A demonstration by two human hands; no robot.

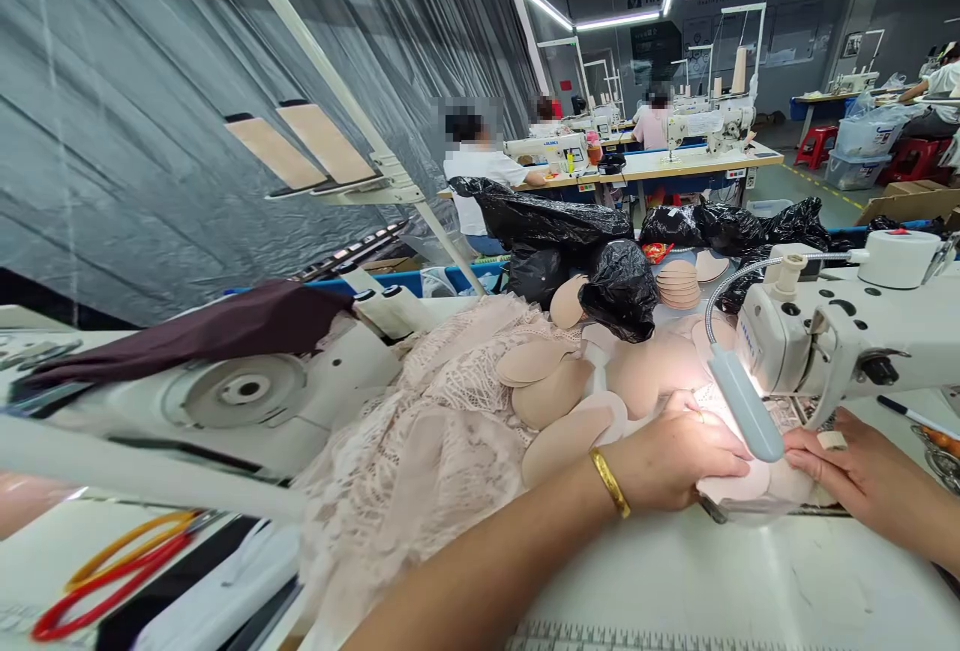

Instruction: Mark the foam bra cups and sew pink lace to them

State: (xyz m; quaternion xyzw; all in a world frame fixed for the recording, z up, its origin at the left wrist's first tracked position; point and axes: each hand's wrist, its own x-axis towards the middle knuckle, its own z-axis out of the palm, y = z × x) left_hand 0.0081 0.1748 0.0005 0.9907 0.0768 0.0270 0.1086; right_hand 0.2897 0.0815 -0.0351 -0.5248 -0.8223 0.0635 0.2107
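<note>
My left hand (686, 451), with a gold bangle at the wrist, presses its fingers onto a beige bra cup (739, 486) by the sewing area. From the other side, my right hand (862, 466) pinches the edge of the same beige piece; a pale band is on one finger. Above both hands stands the white sewing machine (840, 331), its needle hidden behind a lit grey lamp (745, 406). Left of my left hand, loose beige cups (570, 431) lie against a heap of beige lace (435, 441).
Black plastic bags (619, 286) and a stack of oval pads (677, 284) sit behind the cups. Red-and-orange-handled scissors (120, 571) lie at the lower left. A thread stand (401, 176) rises on the left. Other people (484, 166) sit at machines farther back.
</note>
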